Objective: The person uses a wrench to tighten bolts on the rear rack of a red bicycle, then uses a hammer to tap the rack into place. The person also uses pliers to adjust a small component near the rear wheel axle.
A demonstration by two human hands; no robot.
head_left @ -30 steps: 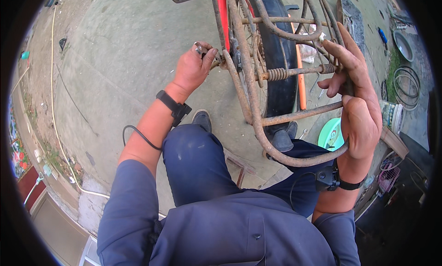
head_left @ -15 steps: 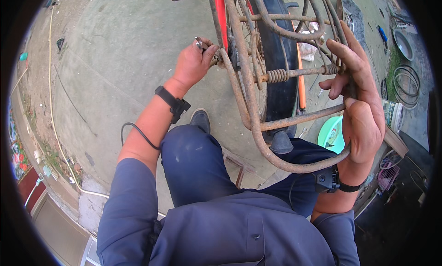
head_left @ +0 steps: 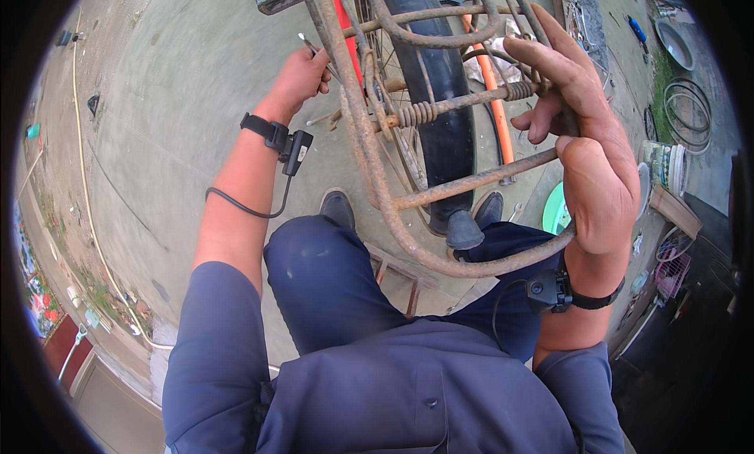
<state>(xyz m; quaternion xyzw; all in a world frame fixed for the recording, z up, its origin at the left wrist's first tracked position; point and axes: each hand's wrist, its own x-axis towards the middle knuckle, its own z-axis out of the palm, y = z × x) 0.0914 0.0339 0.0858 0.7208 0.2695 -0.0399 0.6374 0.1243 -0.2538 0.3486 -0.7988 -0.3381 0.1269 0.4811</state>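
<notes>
Left hand (head_left: pixel 297 82) and rusty rack (head_left: pixel 471 181) have shifted leftward in view. Left fingers grip a metal tool (head_left: pixel 308 43) beside the rack; right hand's (head_left: pixel 589 136) half-curled fingers loosely hold the rack, best kept steady.

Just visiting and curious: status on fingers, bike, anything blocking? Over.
Left fingers holding metal tool. Right fingers around rusty rack. Rack partly hides black tyre.

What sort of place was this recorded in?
Likely an outdoor yard: concrete-looking ground, a strip of grass at the right, and a bicycle with a rusty rack.
</notes>
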